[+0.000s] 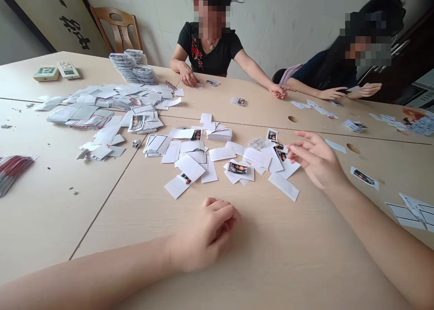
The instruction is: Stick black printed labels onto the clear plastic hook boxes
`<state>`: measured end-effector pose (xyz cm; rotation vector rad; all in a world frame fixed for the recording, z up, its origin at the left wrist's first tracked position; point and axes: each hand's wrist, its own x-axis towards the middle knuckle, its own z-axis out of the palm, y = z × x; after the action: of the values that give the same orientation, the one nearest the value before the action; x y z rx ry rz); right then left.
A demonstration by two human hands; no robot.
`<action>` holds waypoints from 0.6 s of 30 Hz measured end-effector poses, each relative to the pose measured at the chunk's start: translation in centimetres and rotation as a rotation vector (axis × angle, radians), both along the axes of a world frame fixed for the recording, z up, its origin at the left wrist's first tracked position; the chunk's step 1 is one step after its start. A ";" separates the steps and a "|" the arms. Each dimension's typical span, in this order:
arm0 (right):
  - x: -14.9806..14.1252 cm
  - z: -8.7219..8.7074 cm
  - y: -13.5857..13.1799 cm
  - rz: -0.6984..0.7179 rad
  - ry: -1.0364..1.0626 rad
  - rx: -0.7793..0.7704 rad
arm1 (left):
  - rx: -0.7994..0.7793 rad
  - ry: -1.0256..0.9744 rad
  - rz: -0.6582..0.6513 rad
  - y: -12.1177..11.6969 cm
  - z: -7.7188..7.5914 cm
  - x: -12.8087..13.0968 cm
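Note:
My left hand (212, 235) rests on the table, its fingers curled in a loose fist; nothing shows in it. To the right my right hand (315, 160) is raised, fingers stretched out and apart, holding nothing. Its fingertips are beside small black picture cards (282, 155) at the right edge of a loose spread of white paper slips (222, 153). Another black picture card (237, 167) lies face up on slips between my hands. Nearer my right wrist is a single white slip (284, 186). A small clear plastic packet (257, 143) sits among the papers.
A large heap of white papers (111, 97) covers the far left, with stacked clear packs (130, 65) behind it. Two calculators (68, 70) lie at the back left. Across the table sit a person (210, 47) in black and another person (335, 70) handling cards.

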<state>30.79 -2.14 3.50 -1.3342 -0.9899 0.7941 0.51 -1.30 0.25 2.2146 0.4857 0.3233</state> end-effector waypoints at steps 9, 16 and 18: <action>7.9 -0.2 -13.7 -0.154 -0.995 -0.740 | 0.024 0.020 0.004 0.1 0.2 0.2; 9.9 -4.1 -15.1 -0.360 -0.898 -0.838 | -0.010 0.037 -0.001 0.2 0.4 0.4; 10.6 -4.6 -14.9 -0.403 -0.937 -0.845 | -0.015 0.048 -0.008 0.3 0.4 0.5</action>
<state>41.38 -17.08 -1.10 -2.6787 -1.0418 0.2167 1.00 -1.01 0.70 2.2138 0.5035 0.2622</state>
